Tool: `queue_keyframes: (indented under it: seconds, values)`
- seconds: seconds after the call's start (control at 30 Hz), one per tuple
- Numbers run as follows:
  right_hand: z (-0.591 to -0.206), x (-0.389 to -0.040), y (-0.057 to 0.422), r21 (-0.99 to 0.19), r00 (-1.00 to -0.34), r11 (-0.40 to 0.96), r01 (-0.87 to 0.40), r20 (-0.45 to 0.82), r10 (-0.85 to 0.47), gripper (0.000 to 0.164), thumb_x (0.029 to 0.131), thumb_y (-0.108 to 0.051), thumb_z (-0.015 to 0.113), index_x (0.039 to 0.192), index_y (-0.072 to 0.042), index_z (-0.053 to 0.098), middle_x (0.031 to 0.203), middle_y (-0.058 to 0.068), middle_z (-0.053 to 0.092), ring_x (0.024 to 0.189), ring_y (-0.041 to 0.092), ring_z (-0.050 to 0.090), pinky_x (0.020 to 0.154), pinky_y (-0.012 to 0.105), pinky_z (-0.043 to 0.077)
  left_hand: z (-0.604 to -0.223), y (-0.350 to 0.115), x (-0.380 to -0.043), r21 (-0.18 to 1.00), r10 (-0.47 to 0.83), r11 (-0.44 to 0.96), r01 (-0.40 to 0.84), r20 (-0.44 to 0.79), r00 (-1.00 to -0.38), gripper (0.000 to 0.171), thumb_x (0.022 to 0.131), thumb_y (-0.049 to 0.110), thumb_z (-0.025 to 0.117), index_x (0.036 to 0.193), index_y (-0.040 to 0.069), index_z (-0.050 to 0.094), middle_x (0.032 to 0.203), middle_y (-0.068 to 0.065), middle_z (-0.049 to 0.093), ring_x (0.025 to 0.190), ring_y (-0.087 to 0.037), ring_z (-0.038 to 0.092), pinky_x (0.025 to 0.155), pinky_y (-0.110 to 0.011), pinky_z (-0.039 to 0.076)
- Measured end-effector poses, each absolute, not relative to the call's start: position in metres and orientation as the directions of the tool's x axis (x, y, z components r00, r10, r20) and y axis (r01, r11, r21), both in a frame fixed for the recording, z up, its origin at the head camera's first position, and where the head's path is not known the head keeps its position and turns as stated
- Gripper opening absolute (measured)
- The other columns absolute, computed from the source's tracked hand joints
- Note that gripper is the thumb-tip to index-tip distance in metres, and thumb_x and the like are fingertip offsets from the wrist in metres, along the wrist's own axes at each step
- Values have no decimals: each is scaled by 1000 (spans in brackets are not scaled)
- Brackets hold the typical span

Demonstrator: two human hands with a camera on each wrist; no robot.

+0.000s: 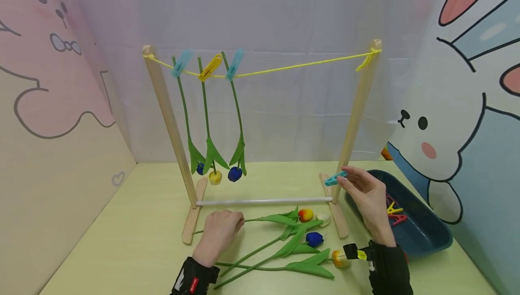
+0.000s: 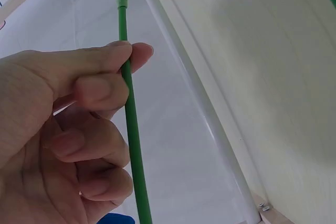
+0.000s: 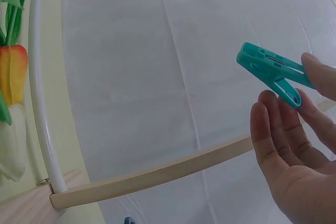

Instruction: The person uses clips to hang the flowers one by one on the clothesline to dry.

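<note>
My left hand (image 1: 221,232) pinches the green stem (image 2: 131,103) of an artificial tulip between thumb and fingers, low over the table. That stem runs right toward leaves beside a red-and-yellow bloom (image 1: 305,215) and a white bloom (image 1: 323,219); which one it bears I cannot tell. Near the right post, my right hand (image 1: 367,195) holds a teal clothespin (image 3: 270,66) by its handles, thumb against fingers. Three tulips hang upside down from the yellow string (image 1: 292,66), clipped by a blue clothespin (image 1: 181,63), a yellow clothespin (image 1: 210,67) and another blue clothespin (image 1: 234,64).
A wooden frame with a left post (image 1: 170,128), right post (image 1: 357,123) and white crossbar (image 1: 264,202) stands on the table. More tulips, including a blue bloom (image 1: 314,239) and a yellow-orange bloom (image 1: 340,259), lie in front. At right, a dark tray (image 1: 430,229) contains several clothespins (image 1: 397,219).
</note>
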State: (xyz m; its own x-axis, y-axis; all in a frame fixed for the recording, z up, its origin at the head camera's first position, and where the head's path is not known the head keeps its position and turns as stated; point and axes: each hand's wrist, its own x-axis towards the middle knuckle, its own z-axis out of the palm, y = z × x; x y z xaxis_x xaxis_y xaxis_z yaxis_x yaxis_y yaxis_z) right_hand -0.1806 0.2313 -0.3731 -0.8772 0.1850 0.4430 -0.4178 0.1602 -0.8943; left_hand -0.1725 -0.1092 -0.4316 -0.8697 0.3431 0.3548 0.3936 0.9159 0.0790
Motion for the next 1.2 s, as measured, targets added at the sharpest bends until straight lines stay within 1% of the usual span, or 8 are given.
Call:
queue_keyframes:
  seconds: [0.27,0.53,0.63,0.8,0.9,0.97,1.03,1.2]
  values:
    - [-371,-180,231,-898,-880,173,-405,434,194,35,93,-3,71,122,14,62,95,-18,73,88,-1,67,80,11,55,-430,-110,-170,51,310,929,367,437,-844,23,86,19,79,66,19,67,52,7,47,47,-8,36,44,-25,21]
    - [-371,-180,232,-883,-853,130,-451,469,227,34,91,-1,72,119,16,62,92,-13,74,85,2,68,79,12,56,-417,-112,-169,29,289,932,361,541,-790,8,86,21,78,80,17,75,59,6,63,48,-7,52,41,-21,27]
    - [-370,-180,235,-876,-836,102,-471,481,266,31,89,3,72,117,14,64,90,-10,74,85,3,69,79,12,56,-409,-113,-167,92,271,919,384,563,-781,5,89,19,75,86,15,75,61,7,65,50,-7,55,42,-18,29]
    - [-369,-179,241,-871,-818,58,-489,480,317,26,88,13,68,113,5,71,88,-8,74,82,3,70,78,13,57,-401,-117,-169,326,184,834,446,597,-781,5,91,13,72,94,10,76,69,2,73,48,-8,54,43,-15,27]
    - [-368,-179,244,-868,-814,40,-495,480,329,26,88,14,67,112,4,71,88,-7,73,80,3,68,79,12,57,-396,-120,-170,441,121,764,471,620,-775,7,90,11,73,95,9,77,75,-1,77,43,0,40,43,-14,23]
    - [-368,-179,245,-870,-813,32,-493,473,339,26,88,13,67,112,4,71,87,-7,73,79,4,68,79,12,57,-393,-122,-169,484,89,729,485,635,-767,6,89,11,74,94,9,77,77,-2,78,43,5,29,42,-14,21]
    - [-368,-179,245,-871,-814,32,-490,471,339,26,88,13,68,112,5,71,87,-7,73,79,4,68,79,12,57,-390,-124,-169,503,68,705,499,653,-755,5,87,11,75,93,11,77,77,-1,77,45,8,24,42,-14,21]
    - [-369,-179,245,-871,-818,40,-490,475,324,27,88,13,67,113,4,71,88,-7,73,81,3,69,79,12,57,-385,-131,-169,558,41,615,557,683,-729,7,86,9,77,92,12,77,75,-1,75,45,6,35,42,-15,28]
